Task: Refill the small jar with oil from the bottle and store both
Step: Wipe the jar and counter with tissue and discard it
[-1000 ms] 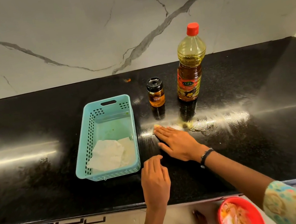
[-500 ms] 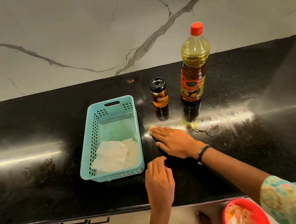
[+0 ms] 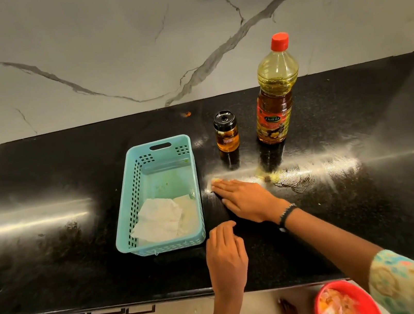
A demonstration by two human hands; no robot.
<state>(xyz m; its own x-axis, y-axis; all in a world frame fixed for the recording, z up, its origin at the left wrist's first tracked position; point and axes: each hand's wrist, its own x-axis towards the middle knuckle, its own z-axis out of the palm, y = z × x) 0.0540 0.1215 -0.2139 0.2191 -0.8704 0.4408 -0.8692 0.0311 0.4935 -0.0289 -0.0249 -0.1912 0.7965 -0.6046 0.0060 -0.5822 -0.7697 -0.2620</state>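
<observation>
Probably the bottle (image 3: 276,97) is heavy and oily; grip its waist. Right hand (image 3: 245,199) lies flat, left hand (image 3: 225,257) loosely curled, holding nothing.

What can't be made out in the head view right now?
- Yellowish scrap under the right hand: fingers cover most of it; material unclear.
- Small amber glass jar: label too small to read.
- Red plastic bowl: cut off by the bottom edge; contents blurred.
- Left hand: back faces the camera, fingertips hidden.
</observation>
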